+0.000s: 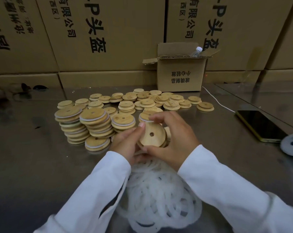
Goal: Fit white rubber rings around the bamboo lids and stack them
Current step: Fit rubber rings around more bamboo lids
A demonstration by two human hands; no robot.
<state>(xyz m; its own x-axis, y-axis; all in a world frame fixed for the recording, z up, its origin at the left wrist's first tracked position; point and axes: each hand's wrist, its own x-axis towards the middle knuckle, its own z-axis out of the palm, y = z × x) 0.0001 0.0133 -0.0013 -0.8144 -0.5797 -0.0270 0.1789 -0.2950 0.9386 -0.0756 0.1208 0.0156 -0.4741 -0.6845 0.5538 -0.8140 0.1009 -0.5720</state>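
The left hand (pixel 125 143) and right hand (pixel 172 140) both grip one bamboo lid (pixel 150 136) with curled fingers, above the table (pixel 33 165). A white rubber ring (pixel 148 121) shows at its upper edge. Ringed stacks (pixel 85 125) stand left; the loose rings (pixel 159 190) lie below the wrists.

Your holed lid (pixel 151 134) tilts toward you; ringed stacks (pixel 95 125) stand left, rings (pixel 159 190) heaped nearer, bare lids (pixel 142 100) behind.
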